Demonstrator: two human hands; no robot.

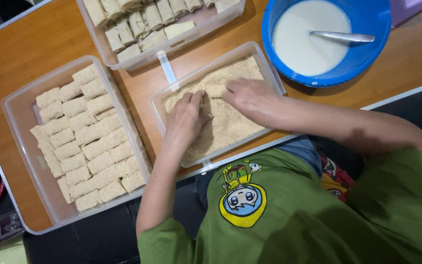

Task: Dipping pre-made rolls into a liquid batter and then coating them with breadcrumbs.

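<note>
The left hand point(184, 117) and right hand point(250, 98) lie close together, fingers pressed into pale breadcrumbs point(230, 124) around a crumb-coated roll point(214, 91) inside a clear rectangular plastic tub point(158, 105). Whether either hand clasps the roll, I cannot tell. Left of it, a larger clear tub point(20, 142) holds rows of breaded rolls point(86, 142).

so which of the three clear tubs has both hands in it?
The middle tub of breadcrumbs; left hand and right hand press into it. The others hold rolls.

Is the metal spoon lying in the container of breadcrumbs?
No, the metal spoon rests in the blue bowl of white batter, apart from the breadcrumb container where both hands work.
</note>
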